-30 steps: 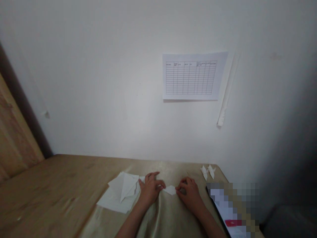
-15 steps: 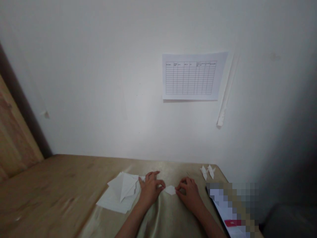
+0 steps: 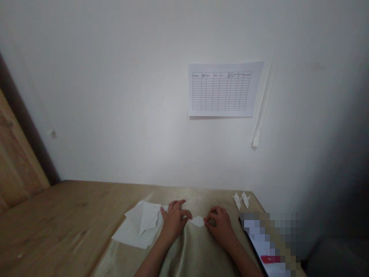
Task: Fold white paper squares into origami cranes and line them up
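Note:
A small folded piece of white paper (image 3: 197,221) lies low over the cloth-covered table, between my two hands. Its left end is pinched by the thumb and index finger of my left hand (image 3: 175,218), whose other fingers are raised. My right hand (image 3: 219,224) pinches the opposite end, its fingers curled. Just left of my left hand rests a stack of white paper sheets (image 3: 131,232), with folded pieces (image 3: 148,216) on top. The fingertips cover both ends of the folded paper.
Two small folded paper figures (image 3: 241,200) sit at the table's back right corner. A tablet-like screen (image 3: 259,238), partly blurred out, lies right of my right arm. A printed table sheet (image 3: 221,90) hangs on the wall. Brown cloth (image 3: 57,219) covers the table.
Both hands keep the same pinch on the folded paper, almost unmoved. The view has shifted very slightly.

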Action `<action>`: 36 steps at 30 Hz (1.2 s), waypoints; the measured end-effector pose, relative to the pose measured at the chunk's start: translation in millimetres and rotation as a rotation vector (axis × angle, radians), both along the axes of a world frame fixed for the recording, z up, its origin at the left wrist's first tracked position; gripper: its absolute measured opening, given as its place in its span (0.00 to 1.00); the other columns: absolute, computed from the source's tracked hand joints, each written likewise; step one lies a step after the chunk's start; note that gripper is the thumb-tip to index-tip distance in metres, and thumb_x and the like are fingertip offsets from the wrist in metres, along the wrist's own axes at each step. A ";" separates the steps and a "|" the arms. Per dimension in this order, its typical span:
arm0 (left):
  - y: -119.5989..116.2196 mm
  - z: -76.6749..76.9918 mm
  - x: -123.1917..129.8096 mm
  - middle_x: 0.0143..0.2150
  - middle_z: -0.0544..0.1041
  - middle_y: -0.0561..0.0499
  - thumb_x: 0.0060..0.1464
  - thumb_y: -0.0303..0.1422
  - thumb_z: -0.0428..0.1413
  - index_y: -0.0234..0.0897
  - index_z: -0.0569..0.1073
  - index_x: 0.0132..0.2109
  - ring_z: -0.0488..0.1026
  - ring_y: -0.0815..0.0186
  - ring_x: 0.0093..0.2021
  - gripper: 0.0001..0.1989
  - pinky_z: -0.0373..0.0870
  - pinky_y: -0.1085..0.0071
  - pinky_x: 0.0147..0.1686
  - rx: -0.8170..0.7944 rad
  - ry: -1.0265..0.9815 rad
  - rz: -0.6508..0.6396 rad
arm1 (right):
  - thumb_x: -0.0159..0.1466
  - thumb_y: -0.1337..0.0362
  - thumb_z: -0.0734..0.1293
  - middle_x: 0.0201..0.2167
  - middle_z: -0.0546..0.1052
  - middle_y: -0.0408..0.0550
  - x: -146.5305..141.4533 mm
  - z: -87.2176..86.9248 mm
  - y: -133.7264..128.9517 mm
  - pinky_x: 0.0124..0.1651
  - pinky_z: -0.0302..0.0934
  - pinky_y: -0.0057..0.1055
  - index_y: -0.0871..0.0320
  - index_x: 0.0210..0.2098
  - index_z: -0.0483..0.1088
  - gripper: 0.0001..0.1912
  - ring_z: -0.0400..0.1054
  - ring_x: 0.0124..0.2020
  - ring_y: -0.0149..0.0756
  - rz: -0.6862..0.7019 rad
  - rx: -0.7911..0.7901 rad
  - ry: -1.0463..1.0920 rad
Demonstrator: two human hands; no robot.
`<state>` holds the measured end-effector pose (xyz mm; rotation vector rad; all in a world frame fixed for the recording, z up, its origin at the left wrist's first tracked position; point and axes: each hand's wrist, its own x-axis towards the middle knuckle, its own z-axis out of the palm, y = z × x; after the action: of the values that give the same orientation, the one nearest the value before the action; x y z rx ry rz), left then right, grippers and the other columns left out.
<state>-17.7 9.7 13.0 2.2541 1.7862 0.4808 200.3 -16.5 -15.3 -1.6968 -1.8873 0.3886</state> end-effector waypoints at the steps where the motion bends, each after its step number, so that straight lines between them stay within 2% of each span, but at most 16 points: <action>1: 0.3 -0.7 -0.5 0.68 0.65 0.59 0.57 0.31 0.57 0.58 0.82 0.39 0.51 0.48 0.70 0.13 0.33 0.25 0.61 0.006 -0.003 -0.002 | 0.60 0.62 0.69 0.48 0.74 0.48 0.1 -0.2 0.0 0.60 0.53 0.38 0.48 0.36 0.80 0.06 0.63 0.54 0.43 0.000 0.003 0.004; 8: 3.1 -4.4 -4.0 0.68 0.65 0.58 0.57 0.30 0.57 0.58 0.82 0.39 0.52 0.48 0.70 0.13 0.35 0.25 0.61 -0.008 -0.040 -0.012 | 0.60 0.62 0.69 0.48 0.73 0.48 0.5 -2.0 0.5 0.60 0.53 0.39 0.49 0.36 0.79 0.06 0.62 0.54 0.44 0.001 0.010 0.007; 14: -2.6 -3.9 4.5 0.66 0.67 0.52 0.55 0.41 0.60 0.52 0.81 0.39 0.54 0.48 0.69 0.06 0.36 0.27 0.63 -0.013 -0.051 -0.012 | 0.60 0.63 0.69 0.47 0.74 0.49 0.4 -0.2 0.9 0.59 0.53 0.39 0.49 0.36 0.79 0.07 0.62 0.54 0.44 0.004 -0.004 -0.001; 19: -8.7 -10.2 17.1 0.65 0.67 0.50 0.53 0.46 0.61 0.47 0.76 0.42 0.56 0.49 0.68 0.12 0.35 0.27 0.63 0.070 0.022 0.014 | 0.60 0.62 0.70 0.47 0.74 0.48 -1.1 2.0 -0.6 0.59 0.53 0.38 0.49 0.35 0.79 0.05 0.63 0.53 0.44 0.001 0.007 -0.002; 24: -6.7 -9.6 16.7 0.66 0.66 0.51 0.54 0.43 0.60 0.48 0.76 0.42 0.55 0.49 0.69 0.10 0.39 0.27 0.62 0.018 0.026 0.020 | 0.59 0.63 0.70 0.47 0.74 0.48 -1.5 1.7 -0.7 0.59 0.54 0.37 0.48 0.35 0.79 0.06 0.63 0.54 0.43 -0.007 0.019 -0.002; 29: -3.9 -1.4 9.1 0.69 0.64 0.58 0.54 0.36 0.61 0.52 0.78 0.41 0.52 0.46 0.70 0.07 0.38 0.24 0.60 -0.045 -0.029 0.014 | 0.60 0.63 0.69 0.47 0.74 0.48 -1.0 0.9 -0.7 0.59 0.53 0.38 0.48 0.35 0.79 0.06 0.63 0.54 0.44 -0.003 0.019 0.002; 36: -2.7 3.0 2.1 0.70 0.61 0.65 0.55 0.31 0.58 0.57 0.79 0.40 0.46 0.44 0.72 0.11 0.35 0.21 0.59 -0.081 -0.039 0.006 | 0.60 0.62 0.70 0.47 0.74 0.48 0.2 -1.8 1.4 0.59 0.54 0.37 0.48 0.36 0.79 0.06 0.63 0.54 0.43 -0.006 0.009 -0.003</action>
<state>-15.6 7.0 16.0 2.1712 1.7617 0.4426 200.5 -15.1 -17.1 -1.6980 -1.8827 0.3740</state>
